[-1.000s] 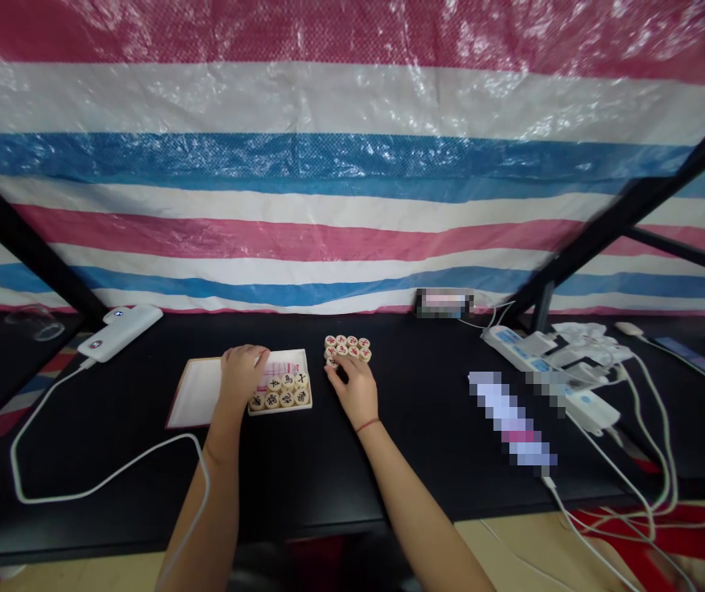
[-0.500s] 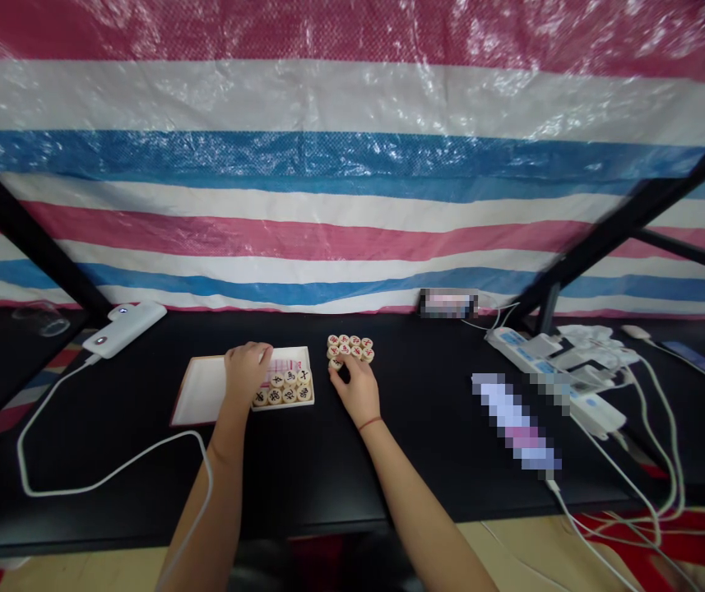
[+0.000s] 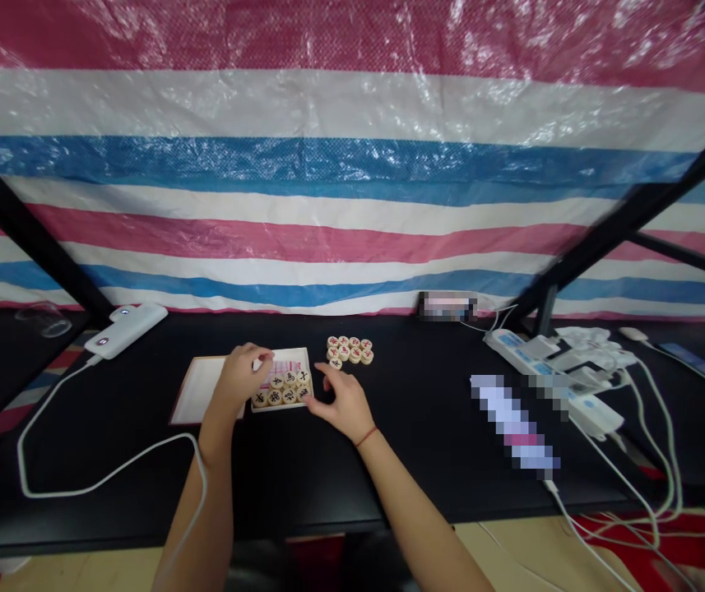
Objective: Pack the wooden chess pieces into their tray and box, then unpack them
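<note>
Toward the left of the desk lies a shallow white box (image 3: 281, 406), partly filled with round Chinese chess pieces (image 3: 289, 395) bearing black characters. My left hand (image 3: 244, 376) is over the box's left side with its fingers curled together; a pale patch shows between them, but I cannot tell whether it is a piece or the rim. Just right of the box, my right hand (image 3: 345, 403) has thumb and fingers apart, with nothing between them. Beyond it sits a cluster of red-lettered chess pieces (image 3: 350, 351), with one black-lettered piece (image 3: 336, 363) at the near left.
The box's lid (image 3: 199, 390) lies left of the box. A white charger (image 3: 127, 330) with a cable stands at the back left. Rightward are a phone (image 3: 516, 421), a power strip (image 3: 580, 395) with plugs, and another phone (image 3: 448, 305) at the back.
My right hand has drawn back from the pieces, leftward and nearer to me, beside the box, and its fingers have spread. My left hand has shifted slightly left.
</note>
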`<state>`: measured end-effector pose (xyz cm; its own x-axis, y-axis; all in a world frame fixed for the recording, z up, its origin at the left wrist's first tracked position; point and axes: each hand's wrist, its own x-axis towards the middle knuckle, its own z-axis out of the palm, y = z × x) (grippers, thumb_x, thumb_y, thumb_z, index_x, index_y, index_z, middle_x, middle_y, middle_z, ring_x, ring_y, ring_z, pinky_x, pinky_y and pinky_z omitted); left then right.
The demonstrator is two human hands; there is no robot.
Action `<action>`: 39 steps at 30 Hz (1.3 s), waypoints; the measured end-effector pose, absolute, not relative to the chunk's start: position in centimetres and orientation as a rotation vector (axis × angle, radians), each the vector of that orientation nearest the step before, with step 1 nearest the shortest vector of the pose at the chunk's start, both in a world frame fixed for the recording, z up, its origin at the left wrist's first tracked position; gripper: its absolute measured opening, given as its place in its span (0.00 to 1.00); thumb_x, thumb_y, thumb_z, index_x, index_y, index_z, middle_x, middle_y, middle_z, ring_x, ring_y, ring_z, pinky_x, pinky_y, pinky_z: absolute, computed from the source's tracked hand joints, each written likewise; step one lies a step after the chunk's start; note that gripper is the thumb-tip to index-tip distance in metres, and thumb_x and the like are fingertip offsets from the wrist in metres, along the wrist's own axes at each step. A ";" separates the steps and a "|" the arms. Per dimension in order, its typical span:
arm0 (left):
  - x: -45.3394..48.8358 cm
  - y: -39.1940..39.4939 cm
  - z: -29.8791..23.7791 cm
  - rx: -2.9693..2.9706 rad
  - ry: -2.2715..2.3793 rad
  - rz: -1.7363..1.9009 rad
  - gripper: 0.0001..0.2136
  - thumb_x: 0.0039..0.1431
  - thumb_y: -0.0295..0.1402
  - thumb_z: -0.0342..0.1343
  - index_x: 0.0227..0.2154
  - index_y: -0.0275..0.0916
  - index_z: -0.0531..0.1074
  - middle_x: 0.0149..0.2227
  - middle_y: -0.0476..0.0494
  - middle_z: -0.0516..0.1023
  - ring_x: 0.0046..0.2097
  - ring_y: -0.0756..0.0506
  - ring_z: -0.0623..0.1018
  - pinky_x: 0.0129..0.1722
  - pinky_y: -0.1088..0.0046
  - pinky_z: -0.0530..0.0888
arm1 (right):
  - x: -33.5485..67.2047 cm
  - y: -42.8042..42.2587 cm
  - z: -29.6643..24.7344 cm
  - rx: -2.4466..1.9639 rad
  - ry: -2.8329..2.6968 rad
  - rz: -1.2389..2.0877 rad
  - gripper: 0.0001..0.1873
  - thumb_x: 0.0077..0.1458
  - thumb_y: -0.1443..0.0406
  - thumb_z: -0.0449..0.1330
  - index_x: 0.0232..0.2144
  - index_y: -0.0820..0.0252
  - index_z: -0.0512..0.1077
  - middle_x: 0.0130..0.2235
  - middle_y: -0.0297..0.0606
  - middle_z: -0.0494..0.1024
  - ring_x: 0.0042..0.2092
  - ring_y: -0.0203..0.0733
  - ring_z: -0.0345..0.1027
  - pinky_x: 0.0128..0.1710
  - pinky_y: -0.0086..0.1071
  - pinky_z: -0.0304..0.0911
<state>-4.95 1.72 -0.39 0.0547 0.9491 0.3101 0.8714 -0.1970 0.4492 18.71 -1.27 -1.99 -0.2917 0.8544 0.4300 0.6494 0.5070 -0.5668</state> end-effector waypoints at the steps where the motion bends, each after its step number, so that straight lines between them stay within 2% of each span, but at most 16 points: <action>1: -4.9 1.5 -0.3 2.164 1.853 0.760 0.13 0.58 0.36 0.49 0.33 0.42 0.80 0.34 0.43 0.79 0.38 0.42 0.76 0.43 0.66 0.70 | 18.4 -1.4 -2.0 -1.234 -2.116 0.385 0.31 0.49 0.50 0.64 0.50 0.61 0.69 0.30 0.34 0.74 0.32 0.41 0.69 0.36 0.34 0.62; 4: -4.2 0.9 -0.1 2.119 1.857 0.592 0.13 0.57 0.38 0.50 0.33 0.44 0.81 0.37 0.44 0.80 0.39 0.41 0.76 0.43 0.64 0.69 | 17.6 -1.5 -2.1 -1.234 -2.247 0.335 0.39 0.45 0.46 0.65 0.55 0.61 0.66 0.35 0.39 0.77 0.36 0.44 0.70 0.38 0.35 0.60; 8: -2.7 0.3 0.4 2.099 1.869 0.504 0.12 0.57 0.39 0.52 0.37 0.49 0.81 0.43 0.46 0.80 0.46 0.38 0.75 0.46 0.61 0.67 | 17.0 -1.2 -2.1 -1.264 -2.352 0.241 0.41 0.47 0.46 0.64 0.58 0.59 0.64 0.37 0.41 0.77 0.37 0.46 0.70 0.37 0.35 0.59; 11: -1.8 -0.1 1.2 2.096 1.809 0.447 0.14 0.60 0.39 0.49 0.39 0.48 0.80 0.45 0.46 0.79 0.50 0.38 0.73 0.49 0.59 0.65 | 16.9 -1.1 -2.0 -1.323 -2.387 0.264 0.41 0.47 0.46 0.63 0.59 0.59 0.62 0.38 0.41 0.77 0.39 0.46 0.71 0.38 0.35 0.58; 15: -1.5 -0.3 1.9 2.058 1.763 0.325 0.14 0.61 0.37 0.47 0.40 0.46 0.79 0.45 0.45 0.79 0.50 0.40 0.74 0.51 0.59 0.64 | 17.0 -1.1 -2.1 -1.346 -2.383 0.313 0.41 0.48 0.47 0.63 0.59 0.60 0.62 0.40 0.42 0.78 0.41 0.47 0.71 0.40 0.36 0.59; 21: -2.0 -0.2 2.0 2.039 1.734 0.363 0.14 0.61 0.36 0.47 0.42 0.45 0.78 0.45 0.45 0.79 0.47 0.42 0.76 0.51 0.62 0.64 | 17.1 -1.1 -2.1 -1.320 -2.366 0.331 0.34 0.49 0.48 0.64 0.54 0.58 0.67 0.39 0.40 0.78 0.40 0.46 0.71 0.40 0.35 0.58; 25: -2.1 -0.2 2.1 2.030 1.839 0.342 0.16 0.62 0.41 0.46 0.38 0.44 0.78 0.42 0.44 0.79 0.47 0.40 0.75 0.50 0.61 0.65 | 17.2 -1.1 -2.1 -1.293 -2.346 0.346 0.36 0.48 0.49 0.65 0.55 0.59 0.66 0.40 0.40 0.78 0.41 0.46 0.71 0.40 0.35 0.59; 30: -1.9 -0.4 2.0 2.003 1.984 0.162 0.18 0.62 0.42 0.45 0.30 0.41 0.78 0.42 0.42 0.78 0.49 0.36 0.72 0.46 0.58 0.66 | 17.1 -1.1 -2.2 -1.319 -2.321 0.362 0.35 0.49 0.51 0.65 0.56 0.60 0.64 0.42 0.41 0.78 0.42 0.47 0.72 0.41 0.36 0.60; 35: -1.9 -0.7 1.9 1.993 1.932 0.129 0.16 0.64 0.38 0.43 0.38 0.45 0.78 0.49 0.44 0.76 0.52 0.36 0.69 0.48 0.55 0.65 | 17.0 -1.1 -2.3 -1.332 -2.301 0.378 0.34 0.50 0.52 0.63 0.56 0.61 0.64 0.45 0.44 0.78 0.44 0.48 0.72 0.42 0.37 0.61; 39: -2.2 -0.7 2.1 1.966 1.891 0.160 0.15 0.62 0.34 0.45 0.41 0.46 0.77 0.50 0.44 0.77 0.53 0.37 0.71 0.50 0.56 0.64 | 17.0 -1.1 -2.3 -1.337 -2.279 0.403 0.36 0.49 0.52 0.63 0.57 0.61 0.63 0.46 0.44 0.78 0.45 0.49 0.72 0.44 0.38 0.62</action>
